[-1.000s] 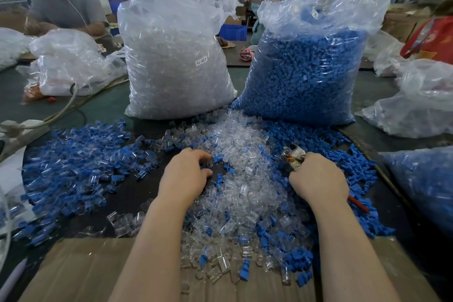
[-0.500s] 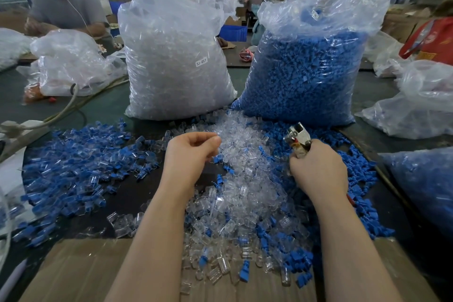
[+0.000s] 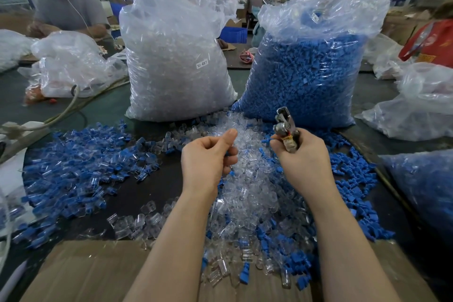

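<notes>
My left hand is raised over the pile of clear plastic caps, fingers curled and thumb up, pinching a small part with a bit of blue showing between the fingers. My right hand grips metal pliers, their jaws pointing up and away from me. The two hands hover close together above the middle of the table. A spread of joined blue-and-clear pieces lies to the left, and loose blue caps lie to the right.
A tall bag of clear caps and a tall bag of blue caps stand behind the piles. Smaller plastic bags sit at left and right. Cardboard covers the near edge. A person works at far left.
Both hands rose off the pile. My left hand lifted from the clear caps and curled round a small part. My right hand brought the pliers up, jaws pointing upward.
</notes>
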A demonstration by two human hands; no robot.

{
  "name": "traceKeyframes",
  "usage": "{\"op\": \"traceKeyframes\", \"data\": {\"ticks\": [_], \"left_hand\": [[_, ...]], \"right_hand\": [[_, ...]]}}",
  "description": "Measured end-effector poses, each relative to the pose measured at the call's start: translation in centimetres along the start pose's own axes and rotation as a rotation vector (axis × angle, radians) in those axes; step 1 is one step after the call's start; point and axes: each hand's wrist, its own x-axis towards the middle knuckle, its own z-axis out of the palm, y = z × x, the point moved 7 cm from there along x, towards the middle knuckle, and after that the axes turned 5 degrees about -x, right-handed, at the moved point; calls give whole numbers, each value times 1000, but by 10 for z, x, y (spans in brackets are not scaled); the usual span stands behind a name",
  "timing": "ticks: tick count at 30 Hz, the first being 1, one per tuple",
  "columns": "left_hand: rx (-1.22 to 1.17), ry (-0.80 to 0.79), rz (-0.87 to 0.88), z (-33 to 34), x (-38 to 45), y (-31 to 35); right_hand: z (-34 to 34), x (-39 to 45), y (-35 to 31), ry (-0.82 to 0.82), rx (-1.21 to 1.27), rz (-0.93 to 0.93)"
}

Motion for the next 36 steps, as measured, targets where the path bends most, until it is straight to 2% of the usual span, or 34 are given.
{"op": "traceKeyframes", "data": {"ticks": [9,13,18,21,23,26,29,32,36], "left_hand": [[-142,-117,-93,15,-1,-7],[-128,-133,-74,13,2,-7],[-233,-178,-102,10,7,-5],[-194,-178,-76,7,8,-4],[-81,-166,-24,2,9,-2],[212,-132,79,-4,10,-2],[537,-172,189,3,6,0],[793,-212,204,11,2,-3],[896,-215,176,18,2,-12]], "right_hand": [[9,-2,-10,-49,51,-82],[6,-1,-5,-34,24,-67],[2,0,1,-3,53,-27],[2,-1,1,-10,23,-32],[3,-1,0,-23,1,-36],[3,-1,0,-30,0,-41],[2,-2,0,-22,5,-45],[1,-1,0,-5,1,-49],[2,-1,0,-3,-16,-50]]}}
